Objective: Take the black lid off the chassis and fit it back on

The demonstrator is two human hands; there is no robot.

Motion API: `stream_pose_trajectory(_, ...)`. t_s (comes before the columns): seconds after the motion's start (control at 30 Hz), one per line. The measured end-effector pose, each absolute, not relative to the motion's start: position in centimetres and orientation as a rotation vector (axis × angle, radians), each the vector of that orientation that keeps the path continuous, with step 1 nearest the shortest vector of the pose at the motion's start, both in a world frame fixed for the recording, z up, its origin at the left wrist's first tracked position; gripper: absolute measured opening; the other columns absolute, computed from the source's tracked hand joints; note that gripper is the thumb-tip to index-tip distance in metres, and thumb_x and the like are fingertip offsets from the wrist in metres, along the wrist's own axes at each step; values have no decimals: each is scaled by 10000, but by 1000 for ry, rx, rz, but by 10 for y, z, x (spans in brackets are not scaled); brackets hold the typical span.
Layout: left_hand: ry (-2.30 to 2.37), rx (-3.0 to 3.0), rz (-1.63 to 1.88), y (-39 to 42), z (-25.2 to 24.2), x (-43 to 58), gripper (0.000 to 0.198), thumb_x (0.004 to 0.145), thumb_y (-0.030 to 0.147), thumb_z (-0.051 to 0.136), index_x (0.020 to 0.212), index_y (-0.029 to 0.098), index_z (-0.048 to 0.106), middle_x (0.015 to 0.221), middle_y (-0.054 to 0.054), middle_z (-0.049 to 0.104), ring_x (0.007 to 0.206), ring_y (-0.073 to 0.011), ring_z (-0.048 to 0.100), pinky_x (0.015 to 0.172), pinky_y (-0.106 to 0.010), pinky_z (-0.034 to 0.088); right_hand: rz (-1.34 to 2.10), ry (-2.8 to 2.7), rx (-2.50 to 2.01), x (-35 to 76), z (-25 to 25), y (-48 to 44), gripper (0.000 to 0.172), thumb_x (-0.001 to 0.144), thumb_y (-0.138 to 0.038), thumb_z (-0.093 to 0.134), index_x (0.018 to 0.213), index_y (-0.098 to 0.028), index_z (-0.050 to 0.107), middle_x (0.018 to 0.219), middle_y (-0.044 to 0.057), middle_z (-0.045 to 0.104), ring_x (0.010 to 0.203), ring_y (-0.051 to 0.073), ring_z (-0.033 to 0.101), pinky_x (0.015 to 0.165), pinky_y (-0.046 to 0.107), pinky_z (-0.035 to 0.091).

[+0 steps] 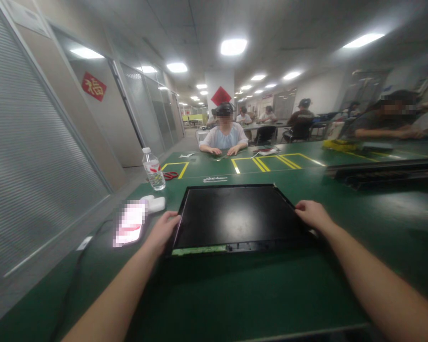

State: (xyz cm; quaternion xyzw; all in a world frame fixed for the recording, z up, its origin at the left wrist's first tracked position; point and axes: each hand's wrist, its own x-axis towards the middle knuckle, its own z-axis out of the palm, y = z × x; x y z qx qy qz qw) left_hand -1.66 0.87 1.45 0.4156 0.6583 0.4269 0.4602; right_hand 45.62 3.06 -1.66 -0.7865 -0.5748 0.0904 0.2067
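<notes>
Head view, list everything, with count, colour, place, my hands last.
Flat worktop: one, green, across foreground
Framed rectangular panel: one, black, centre foreground
Lit phone: one, pinkish screen, left of panel
Clear plastic bottle: one, white cap, beyond phone
Small rounded items: count unclear, white, beside phone
Looped scissor handles: one pair, red, right of bottle
Long blurred objects: count unclear, black, worktop's right side
Tape outlines: several, yellow, far worktop
Diamond signs: at least two, red, left and back
Seated people: several, mixed clothing, beyond worktop
Ceiling lights: many, white, overhead
Left hand: one, bare, panel's left edge
Right hand: one, bare, panel's right edge
</notes>
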Motion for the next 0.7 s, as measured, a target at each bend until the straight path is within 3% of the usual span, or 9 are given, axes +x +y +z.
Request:
stream_pose_trajectory(0.13, 1552, 838, 1111, 8, 16, -11, 310, 846, 219, 618, 1151, 222, 566, 585, 24, 658, 476, -173, 642, 480, -262, 500, 287, -1585, -2203, 455, -17, 30, 147, 782, -219, 624, 853, -170, 743, 889, 93, 750, 730, 198, 678, 636, 273, 482)
stream_pose_trajectory(0.33, 1446, 642, 1218, 14, 11, -8, 326, 891, 146, 588, 1214, 175, 555, 585, 28, 645, 442, -142, 625, 464, -239, 504, 270, -1632, -2237, 453, -15, 28, 169, 811, -233, 604, 894, -165, 735, 950, 99, 747, 824, 218, 686, 683, 285, 488)
stream_pose_trajectory(0.47, 1395, 637, 1202, 12, 13, -7, 538, 881, 129, 616, 1392, 178, 457, 597, 29, 654, 448, -156, 645, 471, -253, 524, 293, -1625, -2253, 454, -14, 27, 183, 826, -242, 602, 928, -157, 729, 984, 105, 744, 838, 217, 685, 679, 280, 483)
stream_pose_trajectory(0.6, 1405, 700, 1167, 10, 12, -9, 826, 818, 105, 692, 1524, 283, 301, 635, 28, 693, 430, -186, 652, 447, -282, 527, 271, -1632, -2236, 455, -16, 28, 190, 830, -240, 601, 940, -153, 729, 990, 108, 745, 859, 221, 683, 690, 279, 480)
stream_pose_trajectory(0.7, 1339, 740, 1159, 11, 9, -12, 784, 782, 118, 739, 1481, 250, 409, 654, -4, 724, 483, -205, 685, 485, -298, 553, 262, -1627, -2238, 455, -17, 28, 183, 827, -223, 602, 935, -154, 734, 974, 105, 746, 852, 213, 686, 694, 270, 480)
